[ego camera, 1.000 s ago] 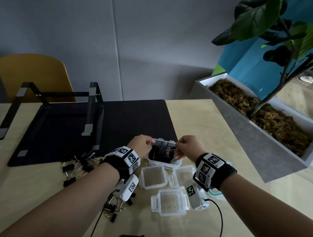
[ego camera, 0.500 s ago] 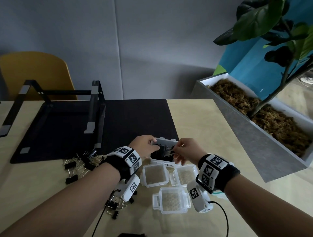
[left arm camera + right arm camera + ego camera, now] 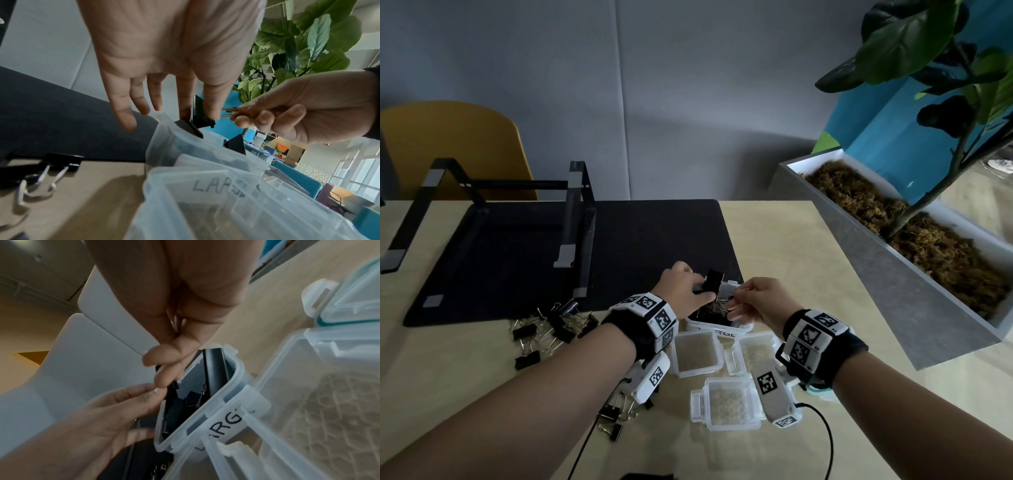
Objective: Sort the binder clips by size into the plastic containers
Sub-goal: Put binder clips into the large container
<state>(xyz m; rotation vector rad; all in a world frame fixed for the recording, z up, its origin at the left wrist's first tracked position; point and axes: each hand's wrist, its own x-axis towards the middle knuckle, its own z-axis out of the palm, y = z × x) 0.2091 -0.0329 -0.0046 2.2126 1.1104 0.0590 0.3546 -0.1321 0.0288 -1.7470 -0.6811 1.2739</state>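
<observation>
My left hand [image 3: 697,291] pinches the body of a large black binder clip [image 3: 714,281] between thumb and forefinger, just above the clear container labelled LARGE [image 3: 717,331]. In the left wrist view the other fingers are spread straight. My right hand [image 3: 739,301] pinches the clip's silver wire handles [image 3: 227,113]. The LARGE container [image 3: 232,421] holds several black clips [image 3: 185,400]. Three empty clear containers [image 3: 717,354] [image 3: 736,356] [image 3: 700,404] stand in front of it. Loose black clips [image 3: 551,325] lie to the left, and more [image 3: 614,419] lie under my left forearm.
A black mat [image 3: 637,240] with a black metal stand [image 3: 575,219] lies behind the clips. A long grey planter [image 3: 887,274] runs along the right table edge. A lid with a teal seal [image 3: 349,308] lies by my right wrist. A yellow chair [image 3: 458,147] stands far left.
Both hands were down at the LARGE container's rim. They have risen slightly, and a large clip now stands up between them, above the container.
</observation>
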